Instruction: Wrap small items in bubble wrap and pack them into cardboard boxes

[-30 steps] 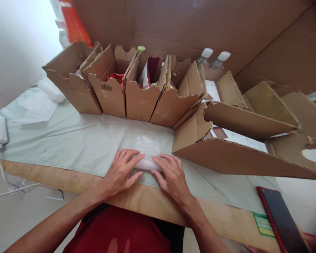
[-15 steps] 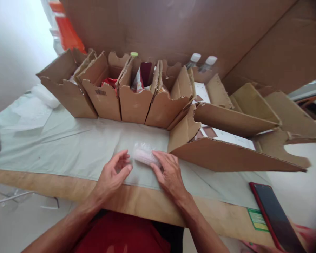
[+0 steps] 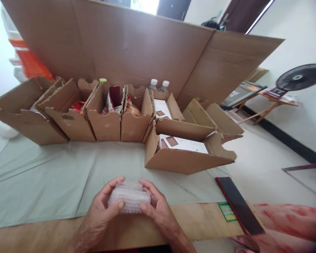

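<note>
The bubble-wrap roll (image 3: 130,200) is translucent; whitish, bumpy.

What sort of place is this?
Perhaps a room in a home or small workshop: open brown cardboard boxes, a pale green cloth over a wooden table, and a round black fan suggest it.

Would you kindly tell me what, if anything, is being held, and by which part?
A bubble-wrap bundle, held by its two ends between the left hand and right hand.

Letters resembling "rd" mark the dark panel (image 3: 239,96); the green label's (image 3: 227,212) print is illegible.
</note>
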{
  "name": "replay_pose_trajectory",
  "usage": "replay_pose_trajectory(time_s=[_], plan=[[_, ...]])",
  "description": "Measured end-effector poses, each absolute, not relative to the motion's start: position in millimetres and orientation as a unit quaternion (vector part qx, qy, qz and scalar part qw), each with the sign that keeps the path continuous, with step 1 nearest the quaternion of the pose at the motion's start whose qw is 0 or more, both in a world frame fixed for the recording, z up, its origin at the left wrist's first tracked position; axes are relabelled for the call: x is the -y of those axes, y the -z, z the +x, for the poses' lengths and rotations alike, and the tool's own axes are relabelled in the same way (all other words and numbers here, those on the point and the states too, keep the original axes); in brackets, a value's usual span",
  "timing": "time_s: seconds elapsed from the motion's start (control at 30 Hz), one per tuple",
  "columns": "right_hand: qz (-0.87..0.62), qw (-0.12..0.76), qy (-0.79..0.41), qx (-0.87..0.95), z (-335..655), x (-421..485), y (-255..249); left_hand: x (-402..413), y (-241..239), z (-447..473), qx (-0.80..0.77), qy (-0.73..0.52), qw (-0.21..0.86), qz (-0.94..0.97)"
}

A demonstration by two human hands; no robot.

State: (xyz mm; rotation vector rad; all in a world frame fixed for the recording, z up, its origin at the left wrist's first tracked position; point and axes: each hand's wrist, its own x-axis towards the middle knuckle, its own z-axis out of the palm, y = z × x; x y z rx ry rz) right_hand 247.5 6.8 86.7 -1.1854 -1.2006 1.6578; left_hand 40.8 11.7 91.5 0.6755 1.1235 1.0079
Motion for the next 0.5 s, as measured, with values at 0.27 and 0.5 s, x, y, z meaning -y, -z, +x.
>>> replay_pose_trajectory(time_s=[0.27,0.5], plan=[[-0.502,0.458,-0.598,0.424,279,-2,-101,-18,-101,72,-0.468,-0.389,0.636,0.476],[-0.566,0.491,-0.413,0.519,359,-6,-183,-59,-141,84,-0.373,-0.458,0.433,0.681]])
